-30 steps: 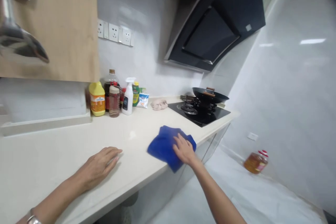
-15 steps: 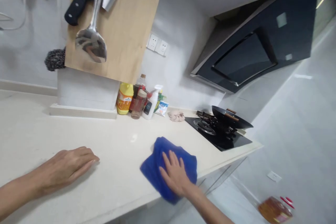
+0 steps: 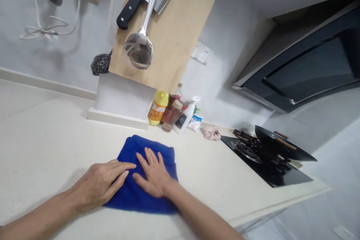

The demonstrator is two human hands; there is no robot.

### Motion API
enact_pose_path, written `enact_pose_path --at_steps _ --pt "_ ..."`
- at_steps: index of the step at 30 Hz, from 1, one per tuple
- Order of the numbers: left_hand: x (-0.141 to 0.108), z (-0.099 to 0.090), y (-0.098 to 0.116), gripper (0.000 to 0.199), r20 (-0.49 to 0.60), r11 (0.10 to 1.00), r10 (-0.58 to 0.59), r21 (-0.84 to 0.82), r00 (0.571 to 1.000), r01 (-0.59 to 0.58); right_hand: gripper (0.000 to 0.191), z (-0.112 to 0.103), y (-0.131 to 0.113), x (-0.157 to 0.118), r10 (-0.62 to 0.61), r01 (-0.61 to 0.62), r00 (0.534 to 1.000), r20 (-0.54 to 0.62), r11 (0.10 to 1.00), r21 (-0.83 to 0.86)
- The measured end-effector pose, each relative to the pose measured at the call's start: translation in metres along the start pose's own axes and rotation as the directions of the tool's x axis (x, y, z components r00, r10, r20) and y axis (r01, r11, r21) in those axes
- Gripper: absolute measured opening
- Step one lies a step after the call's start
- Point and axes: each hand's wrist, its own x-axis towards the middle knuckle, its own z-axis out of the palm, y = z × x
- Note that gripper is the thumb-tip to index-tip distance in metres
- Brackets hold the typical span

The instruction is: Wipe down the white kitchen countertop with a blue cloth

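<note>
A blue cloth (image 3: 149, 202) lies spread on the pale countertop (image 3: 208, 180). My right hand (image 3: 153, 176) rests flat on top of it, palm down with the fingers spread. At the cloth's left side is my left hand (image 3: 102, 183), its index finger and thumb stretched out over the fabric. The other left fingers are partly hidden beneath that hand, and the two hands are close together without touching.
A wooden board (image 3: 174, 37) with a knife (image 3: 131, 9) and a steel ladle (image 3: 140, 47) hangs above. Along the wall stand a yellow bottle (image 3: 158, 108) and a white spray bottle (image 3: 184, 118). Right of them, a wok (image 3: 281, 144) sits on the black stove (image 3: 289, 176).
The blue cloth and my right hand have moved left, away from the counter's front edge. My left hand now reaches onto the cloth. The view has turned left.
</note>
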Motion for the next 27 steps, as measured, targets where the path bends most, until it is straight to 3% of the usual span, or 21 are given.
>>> enact_pose_path --at_steps 5,9,14,18,22,27 --pt "-0.007 -0.003 -0.011 0.039 0.034 0.99 -0.137 -0.039 0.99 0.139 0.075 0.0 0.03 0.045 0.112 -0.112 0.993 -0.047 0.994 0.008" --pt "-0.005 -0.008 -0.014 0.041 0.095 0.97 -0.23 -0.063 0.969 0.236 0.073 -0.002 0.059 0.063 0.23 -0.231 0.971 -0.064 0.973 0.0" --pt "-0.002 -0.015 -0.008 0.041 0.152 0.943 -0.315 -0.061 0.937 0.327 0.069 -0.007 0.107 0.057 0.393 -0.396 0.916 -0.079 0.918 -0.025" --pt "-0.001 -0.018 -0.004 0.04 0.159 0.945 -0.316 -0.037 0.935 0.326 0.067 -0.009 0.134 0.038 0.494 -0.501 0.861 -0.121 0.865 -0.033" --pt "0.002 -0.012 -0.004 0.038 0.105 0.962 -0.271 -0.016 0.957 0.274 0.066 -0.003 0.132 0.019 0.52 -0.532 0.842 -0.145 0.844 -0.065" --pt "0.012 0.0 0.012 0.035 0.004 0.998 -0.049 -0.039 0.999 0.049 0.067 0.01 0.098 -0.002 0.42 -0.438 0.897 -0.141 0.888 -0.138"
